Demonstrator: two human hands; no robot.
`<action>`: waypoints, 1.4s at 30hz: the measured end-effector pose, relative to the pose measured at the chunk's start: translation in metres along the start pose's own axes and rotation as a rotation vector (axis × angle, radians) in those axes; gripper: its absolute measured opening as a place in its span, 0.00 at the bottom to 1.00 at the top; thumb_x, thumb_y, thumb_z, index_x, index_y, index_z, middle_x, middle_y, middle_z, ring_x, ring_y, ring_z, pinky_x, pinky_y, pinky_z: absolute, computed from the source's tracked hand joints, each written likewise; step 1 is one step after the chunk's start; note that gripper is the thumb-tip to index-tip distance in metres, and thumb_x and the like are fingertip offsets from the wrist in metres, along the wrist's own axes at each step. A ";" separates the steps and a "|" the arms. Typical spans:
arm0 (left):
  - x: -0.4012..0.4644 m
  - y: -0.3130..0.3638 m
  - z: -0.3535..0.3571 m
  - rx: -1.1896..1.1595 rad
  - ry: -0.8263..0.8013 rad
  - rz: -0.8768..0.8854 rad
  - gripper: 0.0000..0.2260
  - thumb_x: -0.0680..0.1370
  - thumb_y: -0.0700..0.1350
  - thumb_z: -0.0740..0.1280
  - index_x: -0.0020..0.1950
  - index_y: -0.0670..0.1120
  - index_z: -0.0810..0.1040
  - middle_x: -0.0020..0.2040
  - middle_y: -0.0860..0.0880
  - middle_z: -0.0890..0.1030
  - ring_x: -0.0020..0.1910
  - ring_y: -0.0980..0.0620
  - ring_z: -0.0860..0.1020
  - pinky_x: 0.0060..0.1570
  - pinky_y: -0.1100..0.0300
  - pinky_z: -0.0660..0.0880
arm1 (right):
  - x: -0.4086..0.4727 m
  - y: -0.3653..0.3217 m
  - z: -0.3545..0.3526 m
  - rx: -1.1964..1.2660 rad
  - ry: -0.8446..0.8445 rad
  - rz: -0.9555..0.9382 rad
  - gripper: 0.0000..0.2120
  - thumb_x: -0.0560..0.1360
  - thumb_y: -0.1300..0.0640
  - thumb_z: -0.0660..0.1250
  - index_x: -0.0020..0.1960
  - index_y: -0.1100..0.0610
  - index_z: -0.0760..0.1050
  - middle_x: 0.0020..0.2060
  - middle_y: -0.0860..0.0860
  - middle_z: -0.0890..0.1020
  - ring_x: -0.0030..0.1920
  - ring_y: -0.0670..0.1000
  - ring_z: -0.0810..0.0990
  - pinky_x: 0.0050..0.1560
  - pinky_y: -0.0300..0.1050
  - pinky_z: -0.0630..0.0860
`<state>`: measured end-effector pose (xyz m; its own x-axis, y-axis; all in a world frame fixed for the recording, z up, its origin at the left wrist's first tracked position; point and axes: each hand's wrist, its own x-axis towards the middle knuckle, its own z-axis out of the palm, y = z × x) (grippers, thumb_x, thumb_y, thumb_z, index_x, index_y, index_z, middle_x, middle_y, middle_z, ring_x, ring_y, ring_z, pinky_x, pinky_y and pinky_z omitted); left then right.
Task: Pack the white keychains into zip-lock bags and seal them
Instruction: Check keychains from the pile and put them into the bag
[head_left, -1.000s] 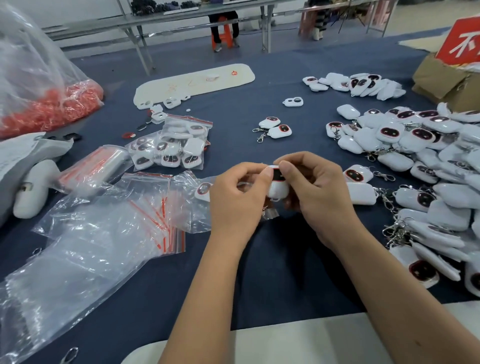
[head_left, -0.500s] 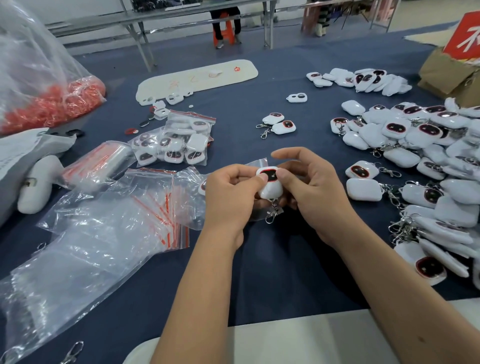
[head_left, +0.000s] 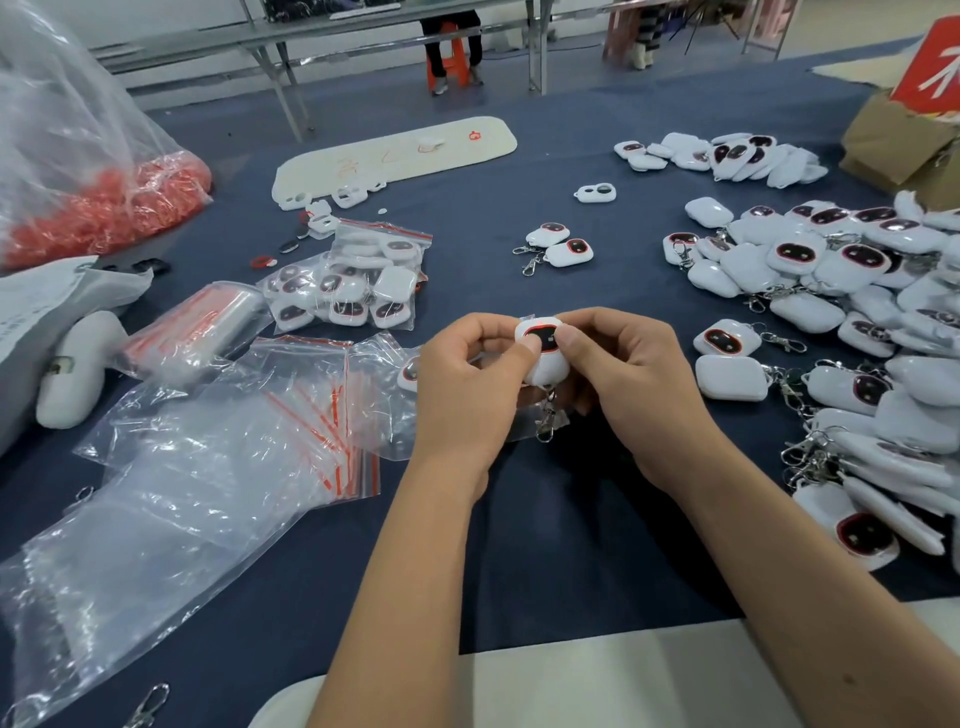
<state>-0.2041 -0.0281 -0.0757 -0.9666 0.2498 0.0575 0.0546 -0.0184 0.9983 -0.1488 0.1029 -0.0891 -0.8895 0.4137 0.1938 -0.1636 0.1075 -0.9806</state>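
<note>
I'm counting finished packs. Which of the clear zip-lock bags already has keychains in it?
The filled bag, lying beyond the left hand, is stuffed with white keychains. The empty bags beside it lie flat.

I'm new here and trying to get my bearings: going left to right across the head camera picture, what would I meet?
Bag of red pieces → loose empty zip-lock bags → left hand → held keychain → right hand → heap of white keychains.
</note>
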 end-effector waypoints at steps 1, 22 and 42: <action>0.000 0.000 0.000 0.014 -0.005 0.025 0.05 0.77 0.36 0.73 0.45 0.45 0.83 0.42 0.44 0.85 0.40 0.49 0.84 0.36 0.61 0.80 | 0.000 0.000 0.000 0.012 -0.002 0.002 0.10 0.84 0.60 0.66 0.51 0.53 0.86 0.35 0.47 0.85 0.29 0.42 0.78 0.30 0.35 0.74; 0.000 0.000 0.000 -0.024 -0.081 0.070 0.08 0.80 0.36 0.70 0.52 0.46 0.86 0.47 0.45 0.87 0.48 0.46 0.86 0.45 0.56 0.84 | 0.000 0.001 0.000 -0.076 0.058 -0.065 0.06 0.83 0.60 0.69 0.50 0.51 0.82 0.35 0.42 0.83 0.32 0.42 0.78 0.33 0.34 0.74; 0.000 0.000 0.000 -0.105 -0.024 0.031 0.09 0.78 0.32 0.70 0.48 0.43 0.87 0.42 0.46 0.87 0.40 0.50 0.86 0.39 0.59 0.82 | -0.001 0.000 -0.002 0.103 -0.030 -0.008 0.12 0.80 0.68 0.70 0.60 0.56 0.82 0.49 0.51 0.89 0.50 0.50 0.88 0.49 0.41 0.83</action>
<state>-0.2038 -0.0284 -0.0758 -0.9586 0.2703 0.0893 0.0563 -0.1275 0.9902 -0.1472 0.1038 -0.0889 -0.9000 0.3860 0.2024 -0.2125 0.0168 -0.9770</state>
